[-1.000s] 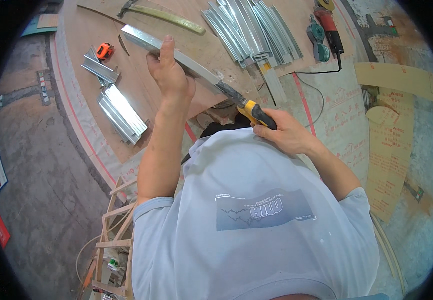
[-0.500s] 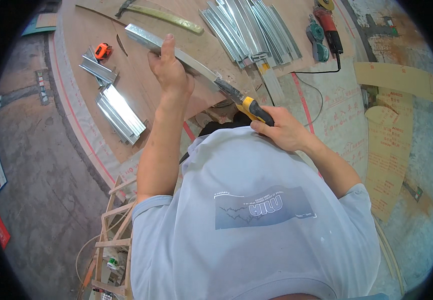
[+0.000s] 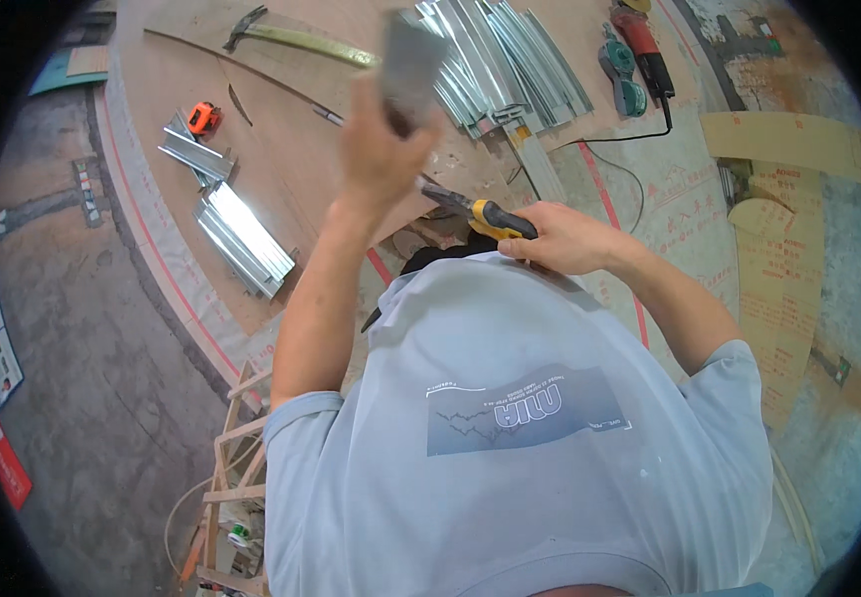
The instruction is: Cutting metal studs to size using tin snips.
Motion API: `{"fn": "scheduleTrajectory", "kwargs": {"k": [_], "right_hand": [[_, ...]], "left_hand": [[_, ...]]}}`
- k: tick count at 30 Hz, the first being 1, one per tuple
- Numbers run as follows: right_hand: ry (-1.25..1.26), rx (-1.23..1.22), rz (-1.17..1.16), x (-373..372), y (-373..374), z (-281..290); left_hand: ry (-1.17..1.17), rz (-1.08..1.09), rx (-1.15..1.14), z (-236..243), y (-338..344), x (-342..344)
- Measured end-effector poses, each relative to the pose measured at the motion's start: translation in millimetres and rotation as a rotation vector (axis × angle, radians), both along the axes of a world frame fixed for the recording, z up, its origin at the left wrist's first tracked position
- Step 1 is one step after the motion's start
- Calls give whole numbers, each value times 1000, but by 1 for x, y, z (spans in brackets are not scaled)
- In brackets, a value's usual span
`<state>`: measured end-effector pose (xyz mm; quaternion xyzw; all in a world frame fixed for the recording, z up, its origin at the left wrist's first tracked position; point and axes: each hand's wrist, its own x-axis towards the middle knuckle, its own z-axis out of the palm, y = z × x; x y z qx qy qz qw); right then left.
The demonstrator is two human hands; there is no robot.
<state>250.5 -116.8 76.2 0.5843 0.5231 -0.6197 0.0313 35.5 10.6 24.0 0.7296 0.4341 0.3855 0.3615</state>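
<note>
Raised over the board, my left hand (image 3: 376, 149) is closed round a short galvanized metal channel (image 3: 416, 70), both smeared by motion. The channel stands tilted up, one end pointing away from me. My right hand (image 3: 574, 239) grips the yellow-and-black handles of a pair of tin snips (image 3: 495, 217) just in front of my shirt. Their dark jaws point up and left, below the left hand and apart from the channel. Whether the jaws are parted is too small to tell.
A wooden board (image 3: 291, 149) carries a claw hammer (image 3: 301, 40), an orange tape measure (image 3: 204, 118), cut channel pieces (image 3: 243, 239) and a stack of long channels (image 3: 510, 65). A corded red angle grinder (image 3: 646, 55) lies at the far right beside a green tool (image 3: 621, 75). Wooden framework (image 3: 231, 468) stands lower left.
My left hand has swung the channel up and to the right, turning it away from the snips' jaws where its near end was. My right hand with the snips has barely shifted.
</note>
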Motion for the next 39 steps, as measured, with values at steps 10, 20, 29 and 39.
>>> {"fn": "scheduleTrajectory", "kwargs": {"k": [10, 20, 29, 39], "right_hand": [[415, -55, -260, 16, -3, -14], [265, 97, -48, 13, 5, -2], [132, 442, 18, 2, -10, 1], [239, 530, 11, 9, -11, -16]], "left_hand": [[-1323, 316, -580, 10, 27, -70], [-1321, 0, -581, 1, 23, -74], [-1372, -180, -522, 6, 19, -69], [-1408, -316, -452, 14, 16, -65]]}}
